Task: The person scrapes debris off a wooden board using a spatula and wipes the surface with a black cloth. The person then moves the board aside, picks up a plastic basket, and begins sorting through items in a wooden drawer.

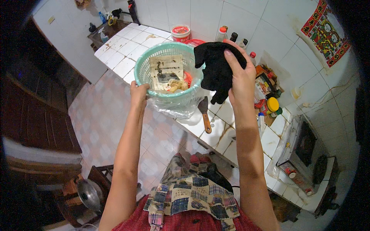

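Observation:
A turquoise plastic basket [167, 93], lined with a clear plastic bag [185, 105], stands over the tiled counter. My left hand [138, 91] grips its near left rim. Inside lie a stained printed paper [157, 65], a crumpled pale wad [177, 85] and something red [188, 78]. To the right of the basket, my right hand [241, 69] holds up a black cloth [216, 68], thumb on its face and fingers behind. The cloth hangs in folds and hides part of the counter. Below it, a scraper [206, 119] with a wooden handle and dark blade lies on the tiles.
Along the wall stand a red-and-white tub [180, 33], several bottles and a yellow-lidded jar [271, 104]. A gas stove [300, 150] occupies the counter's right end. At lower left, a metal pan [89, 195] rests on a wooden stand. The counter edge [190, 131] runs diagonally before me.

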